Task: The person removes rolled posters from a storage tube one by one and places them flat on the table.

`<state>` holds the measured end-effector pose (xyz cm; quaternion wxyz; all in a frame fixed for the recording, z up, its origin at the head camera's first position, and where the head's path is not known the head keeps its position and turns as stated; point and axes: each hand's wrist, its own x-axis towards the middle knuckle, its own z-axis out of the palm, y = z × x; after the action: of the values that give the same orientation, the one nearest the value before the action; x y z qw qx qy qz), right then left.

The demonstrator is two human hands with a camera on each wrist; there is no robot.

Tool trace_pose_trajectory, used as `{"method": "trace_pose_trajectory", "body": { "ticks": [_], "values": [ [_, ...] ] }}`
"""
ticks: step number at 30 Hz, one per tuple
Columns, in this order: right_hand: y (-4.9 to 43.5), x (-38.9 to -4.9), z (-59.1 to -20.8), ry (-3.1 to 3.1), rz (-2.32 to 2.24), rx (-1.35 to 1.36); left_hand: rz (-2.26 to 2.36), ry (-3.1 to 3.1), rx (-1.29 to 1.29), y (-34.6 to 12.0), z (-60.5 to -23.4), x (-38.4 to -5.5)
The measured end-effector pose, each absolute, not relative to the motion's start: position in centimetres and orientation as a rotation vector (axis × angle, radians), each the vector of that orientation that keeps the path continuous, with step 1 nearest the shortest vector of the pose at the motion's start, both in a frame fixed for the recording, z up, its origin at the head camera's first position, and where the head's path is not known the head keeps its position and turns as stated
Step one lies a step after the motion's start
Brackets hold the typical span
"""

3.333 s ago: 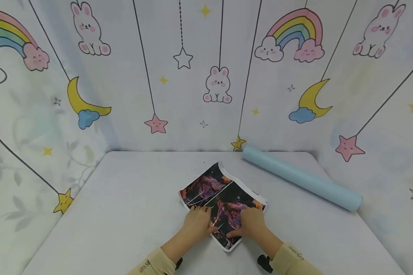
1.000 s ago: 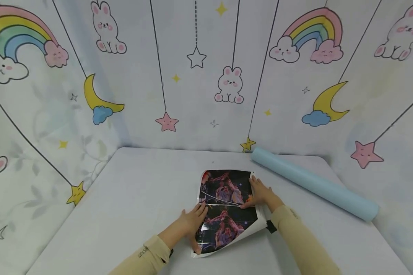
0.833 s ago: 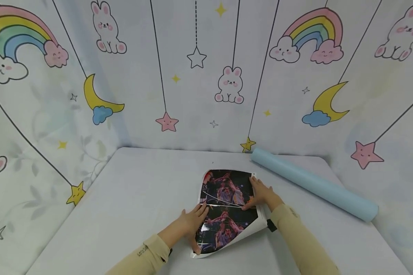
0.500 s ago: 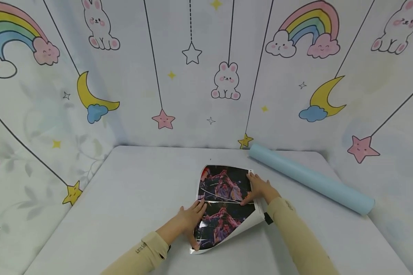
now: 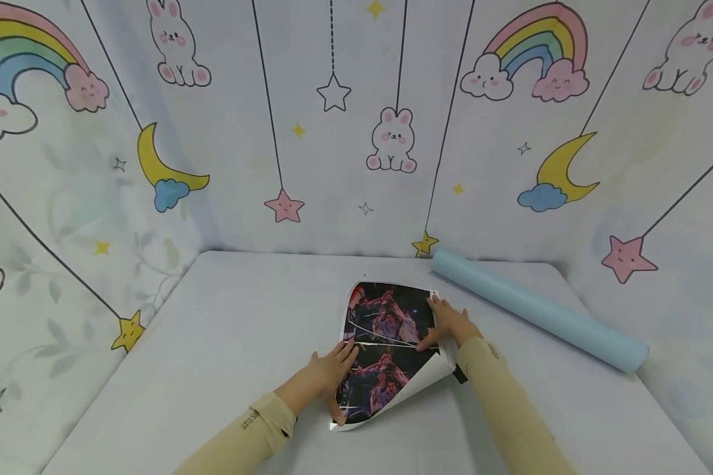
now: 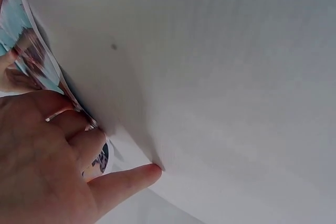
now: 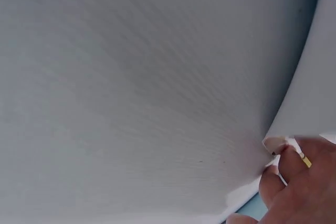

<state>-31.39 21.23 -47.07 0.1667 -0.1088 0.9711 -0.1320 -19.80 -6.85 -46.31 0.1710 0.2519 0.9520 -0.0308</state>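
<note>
A glossy printed sheet (image 5: 389, 316) with two dark, colourful pictures, one above the other, lies on the table. Its border is white and a light line runs across its middle. The lower right corner curls up, showing a white underside (image 5: 418, 381). My left hand (image 5: 325, 376) rests on the left edge with fingers spread and the thumb by the lower left corner. In the left wrist view its fingers (image 6: 79, 129) lie along the sheet's edge. My right hand (image 5: 448, 323) rests on the upper right edge, thumb stretched inward; the right wrist view shows its fingertips (image 7: 275, 182) at the edge.
A long light-blue roll (image 5: 541, 310) lies slantwise at the back right of the white table (image 5: 243, 316). Behind it hangs a pale backdrop (image 5: 333, 158) printed with rabbits, stars, moons and rainbows.
The sheet has turned from slanted to nearly straight. My hands have moved from its lower part out to its left and upper right edges. Lately, the lower right corner curls up further.
</note>
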Motion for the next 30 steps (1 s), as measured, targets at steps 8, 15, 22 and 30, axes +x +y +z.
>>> {"method": "trace_pose_trajectory", "body": {
  "ticks": [8, 15, 22, 30],
  "values": [
    [21.13, -31.93, -47.0, 2.756, -0.391, -0.27, -0.108, 2.7, 0.715, -6.79, -46.2, -20.45],
    [20.94, -32.05, -47.12, 2.738, -0.432, -0.255, -0.125, 2.703, 0.703, -6.65, -45.89, -20.16],
    [21.02, -31.81, -47.3, 2.732, -0.448, -0.241, -0.178, 2.707, 0.683, -6.16, -45.75, -19.91],
    [20.9, -31.81, -47.13, 2.742, -0.417, -0.257, -0.211, 2.696, 0.649, -5.96, -45.77, -20.07]
  ]
}}
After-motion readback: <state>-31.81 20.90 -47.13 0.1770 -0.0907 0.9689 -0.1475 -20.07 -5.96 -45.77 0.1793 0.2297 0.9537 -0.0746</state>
